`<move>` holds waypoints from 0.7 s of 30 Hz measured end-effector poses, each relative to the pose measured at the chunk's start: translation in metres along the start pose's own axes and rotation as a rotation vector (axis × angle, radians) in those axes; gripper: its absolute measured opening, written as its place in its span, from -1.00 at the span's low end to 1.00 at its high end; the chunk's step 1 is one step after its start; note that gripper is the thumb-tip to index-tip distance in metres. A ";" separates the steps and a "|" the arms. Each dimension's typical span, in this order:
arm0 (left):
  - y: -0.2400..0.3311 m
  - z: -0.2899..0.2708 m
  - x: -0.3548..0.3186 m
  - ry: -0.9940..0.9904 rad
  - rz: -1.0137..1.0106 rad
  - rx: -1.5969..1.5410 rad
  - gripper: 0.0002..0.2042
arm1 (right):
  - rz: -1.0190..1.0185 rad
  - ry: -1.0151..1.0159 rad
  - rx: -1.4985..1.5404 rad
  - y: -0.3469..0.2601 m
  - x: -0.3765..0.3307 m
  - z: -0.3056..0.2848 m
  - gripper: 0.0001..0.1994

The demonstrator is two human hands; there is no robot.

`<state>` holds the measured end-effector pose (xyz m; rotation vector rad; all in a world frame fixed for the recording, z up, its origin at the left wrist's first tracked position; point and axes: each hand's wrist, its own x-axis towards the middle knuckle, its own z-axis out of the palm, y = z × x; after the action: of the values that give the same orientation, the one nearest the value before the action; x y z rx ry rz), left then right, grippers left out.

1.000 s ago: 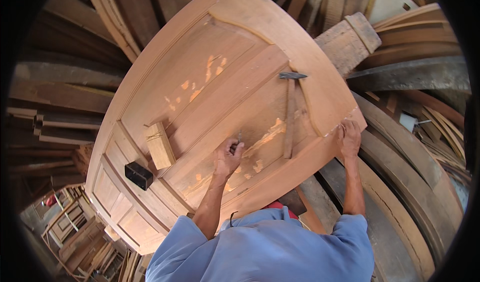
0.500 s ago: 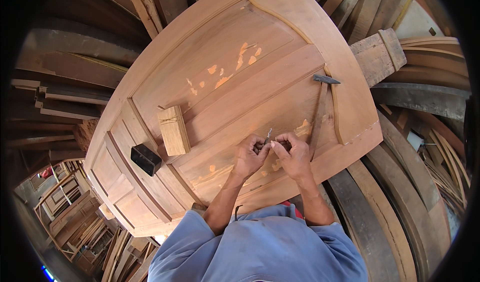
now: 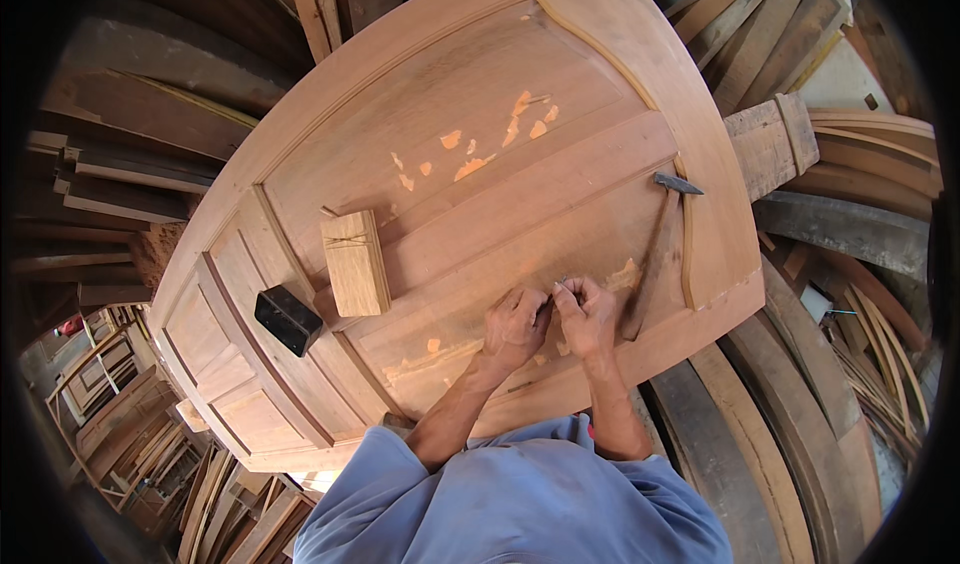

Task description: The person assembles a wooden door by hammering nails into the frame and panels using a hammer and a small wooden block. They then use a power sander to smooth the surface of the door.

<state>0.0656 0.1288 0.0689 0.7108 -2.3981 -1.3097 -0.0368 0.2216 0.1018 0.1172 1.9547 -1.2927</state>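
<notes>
Reddish wood forms the door (image 3: pixel 500 204), spread beneath the hammer (image 3: pixel 652 260), right hand (image 3: pixel 586 320) and left hand (image 3: pixel 515 326). Both hands nearly meet, fingers curled inward; whether they clasp anything, I cannot tell. Light, steady fingertips suit such close work.

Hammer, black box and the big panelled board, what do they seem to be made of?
Hammer: dark greyish metal head, probably steel; brown handle, likely wood.
Black box: perhaps plastic, given its smooth, slightly glossy sides, though painted metal is possible.
Panelled board: wood, showing grain; matte, seemingly unvarnished, with orange patches that may be filler.
</notes>
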 end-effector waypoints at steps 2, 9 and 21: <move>-0.002 0.000 0.002 0.006 -0.004 -0.016 -0.76 | 0.005 0.009 0.149 0.018 0.004 0.005 -0.86; -0.007 -0.009 0.017 0.009 -0.014 -0.098 -0.77 | 0.020 0.080 0.423 0.017 0.012 0.022 -0.89; -0.026 -0.035 0.033 -0.005 -0.029 -0.132 -0.83 | -0.065 -0.043 0.488 0.008 0.031 0.042 -0.89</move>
<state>0.0621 0.0743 0.0670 0.7079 -2.2878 -1.4671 -0.0316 0.1814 0.0686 0.2644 1.5832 -1.7786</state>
